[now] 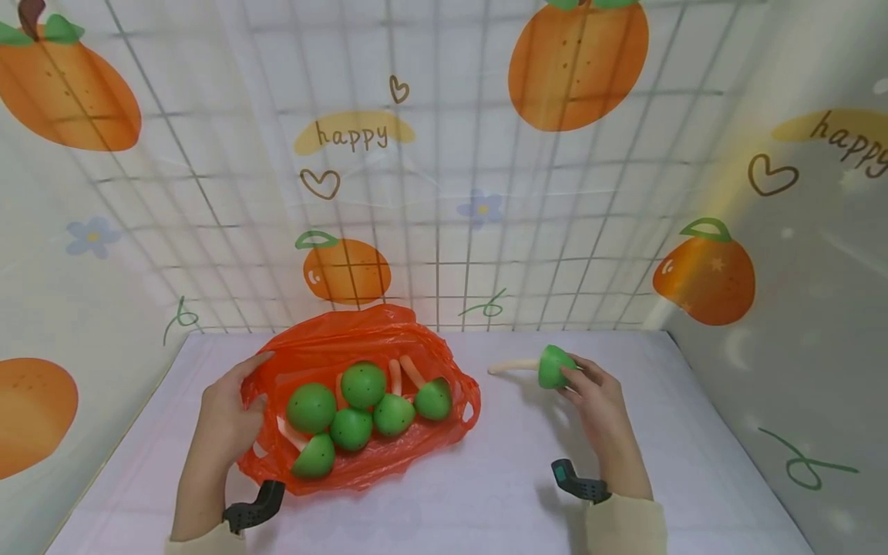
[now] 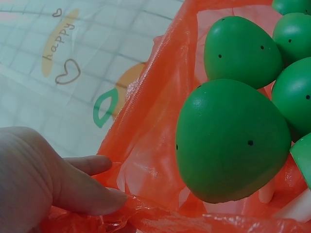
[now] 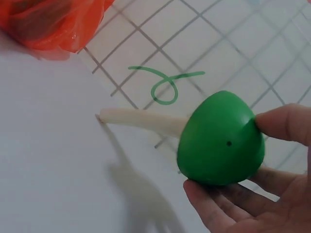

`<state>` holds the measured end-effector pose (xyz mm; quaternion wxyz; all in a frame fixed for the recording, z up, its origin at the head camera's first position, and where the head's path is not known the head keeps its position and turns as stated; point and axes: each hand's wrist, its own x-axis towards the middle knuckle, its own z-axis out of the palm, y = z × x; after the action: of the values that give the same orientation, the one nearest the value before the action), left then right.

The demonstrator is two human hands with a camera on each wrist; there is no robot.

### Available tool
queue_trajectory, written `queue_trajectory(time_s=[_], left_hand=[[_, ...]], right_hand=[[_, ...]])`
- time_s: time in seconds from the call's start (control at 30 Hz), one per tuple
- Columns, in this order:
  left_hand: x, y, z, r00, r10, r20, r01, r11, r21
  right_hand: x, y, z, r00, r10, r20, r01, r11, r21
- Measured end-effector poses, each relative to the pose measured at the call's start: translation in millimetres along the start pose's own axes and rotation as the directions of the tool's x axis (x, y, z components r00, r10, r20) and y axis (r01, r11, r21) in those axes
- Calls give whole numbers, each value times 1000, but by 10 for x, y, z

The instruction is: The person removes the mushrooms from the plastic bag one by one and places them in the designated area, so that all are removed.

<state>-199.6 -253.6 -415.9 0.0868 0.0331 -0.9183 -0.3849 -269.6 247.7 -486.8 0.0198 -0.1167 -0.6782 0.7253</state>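
Right wrist: green mushroom cap (image 3: 221,141) sits between thumb (image 3: 284,125) and fingertips (image 3: 195,191)

The word "happy" stands in brown handwritten-style lowercase letters on a yellow brush-stroke-shaped patch (image 1: 354,132), on the white backdrop with grey grid lines (image 1: 444,46). A small brown outlined heart (image 1: 398,89) is drawn above it, a larger brown outlined heart (image 1: 320,184) below. A second "happy", slanting downward with its last letter at the picture's edge, stands on another yellow patch (image 1: 835,127) on the pale right side wall (image 1: 798,308). The left wrist view shows "happy" running steeply upward.
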Motion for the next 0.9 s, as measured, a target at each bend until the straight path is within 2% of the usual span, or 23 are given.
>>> queue_trajectory(time_s=[0.17,0.27,0.43,0.53,0.63,0.9], left_hand=[[1,1,-4,1000,2,-2,-2,1000,5],[6,-2,-5,1000,4,-5,-4,1000,6],[9,-5,-2,1000,-4,-7,4,1000,-1],[2,2,3,1000,-10,-6,10,1000,-5],[-3,5,4,1000,-8,-5,8,1000,-7],[8,16,5,1000,-5,-5,5,1000,-9]], right_hand=[[12,55,-34,999,42,-31,-45,994,-97],[33,105,-40,999,32,-36,-38,984,-173],[64,182,-45,1000,-5,21,11,951,-309],[61,196,-49,999,-6,50,23,936,-351],[49,183,-52,999,-6,52,24,934,-357],[55,145,-83,999,-7,44,20,952,-306]])
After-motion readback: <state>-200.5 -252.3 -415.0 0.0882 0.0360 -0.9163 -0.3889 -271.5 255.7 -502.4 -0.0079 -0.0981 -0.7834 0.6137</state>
